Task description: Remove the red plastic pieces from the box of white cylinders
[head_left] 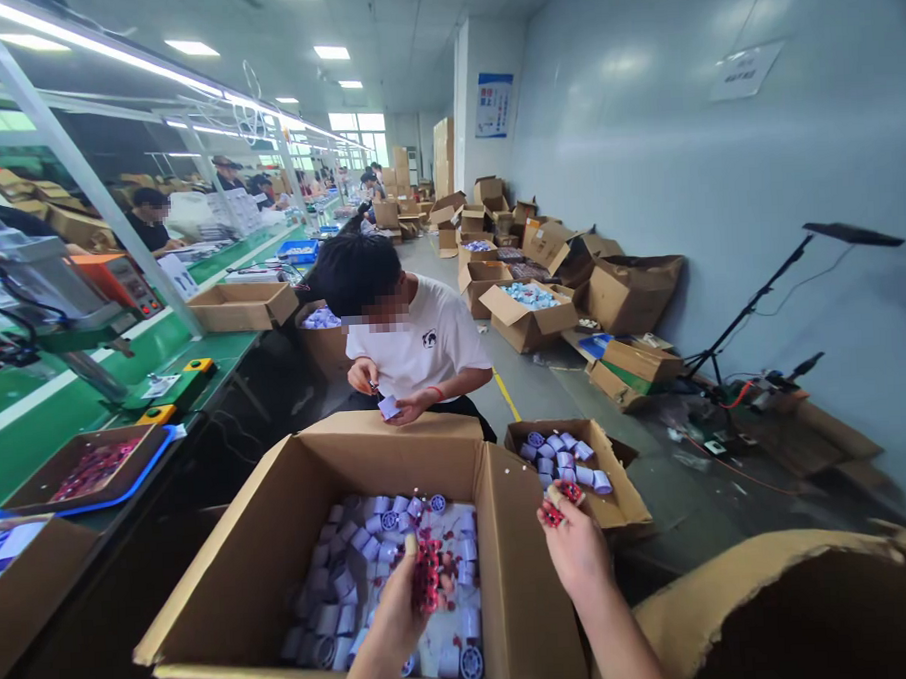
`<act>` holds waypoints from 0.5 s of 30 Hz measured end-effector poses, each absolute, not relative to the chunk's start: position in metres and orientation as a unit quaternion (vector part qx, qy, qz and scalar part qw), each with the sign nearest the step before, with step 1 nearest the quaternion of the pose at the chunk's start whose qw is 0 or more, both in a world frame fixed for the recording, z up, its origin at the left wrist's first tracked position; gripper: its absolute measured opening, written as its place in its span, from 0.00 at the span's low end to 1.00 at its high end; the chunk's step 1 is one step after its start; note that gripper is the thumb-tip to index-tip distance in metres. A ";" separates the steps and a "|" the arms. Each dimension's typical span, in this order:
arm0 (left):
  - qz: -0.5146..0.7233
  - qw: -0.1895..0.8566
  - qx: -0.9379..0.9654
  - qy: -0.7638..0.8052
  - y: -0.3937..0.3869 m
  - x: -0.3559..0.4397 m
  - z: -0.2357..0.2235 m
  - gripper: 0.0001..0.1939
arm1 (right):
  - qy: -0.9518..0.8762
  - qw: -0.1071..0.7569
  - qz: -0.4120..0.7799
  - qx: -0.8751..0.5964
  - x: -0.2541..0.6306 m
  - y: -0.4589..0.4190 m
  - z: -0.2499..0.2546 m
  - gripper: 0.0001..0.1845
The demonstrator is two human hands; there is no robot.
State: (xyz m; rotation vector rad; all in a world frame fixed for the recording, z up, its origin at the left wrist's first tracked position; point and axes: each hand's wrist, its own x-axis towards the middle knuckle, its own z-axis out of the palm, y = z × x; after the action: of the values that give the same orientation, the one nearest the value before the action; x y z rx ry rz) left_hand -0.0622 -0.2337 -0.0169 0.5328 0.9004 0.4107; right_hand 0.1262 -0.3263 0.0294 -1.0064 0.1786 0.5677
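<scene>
Over the big cardboard box is my left hand, its fingers closed around a cluster of small red parts. Beneath it, the box holds many pale lilac plastic cylinders, some with spoked ends, and scattered red bits. To the right, my right hand pinches a few more red parts outside the box's right flap. Just beyond that hand stands a smaller carton with lilac cylinders in it. What exactly the red parts are is too small to make out.
A co-worker sits facing me, handling a lilac cylinder. The green workbench runs along the left, with a tray of red parts. A tripod stand and open cartons line the right wall.
</scene>
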 end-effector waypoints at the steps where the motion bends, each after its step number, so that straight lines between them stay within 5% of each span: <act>1: 0.209 0.844 0.230 0.438 -0.231 -0.063 -0.015 0.14 | 0.067 0.824 0.284 -0.485 0.126 -0.326 0.027 0.19; 4: 0.242 0.843 0.216 0.430 -0.226 -0.063 -0.008 0.09 | -0.040 0.759 0.350 -0.547 0.112 -0.323 0.015 0.18; 10: 0.245 0.847 0.330 0.338 -0.232 -0.049 -0.001 0.29 | -0.250 0.580 0.439 -0.638 0.061 -0.311 -0.001 0.20; 15: 0.246 0.828 0.398 0.308 -0.236 -0.044 0.001 0.31 | -0.319 0.534 0.450 -0.641 0.048 -0.306 0.005 0.19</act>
State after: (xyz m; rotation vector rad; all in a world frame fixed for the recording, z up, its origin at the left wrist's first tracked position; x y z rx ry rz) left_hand -0.0442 -0.2365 0.0012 0.8450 0.6536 0.5223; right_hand 0.0482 -0.3064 0.0049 -1.5280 -0.7600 1.0726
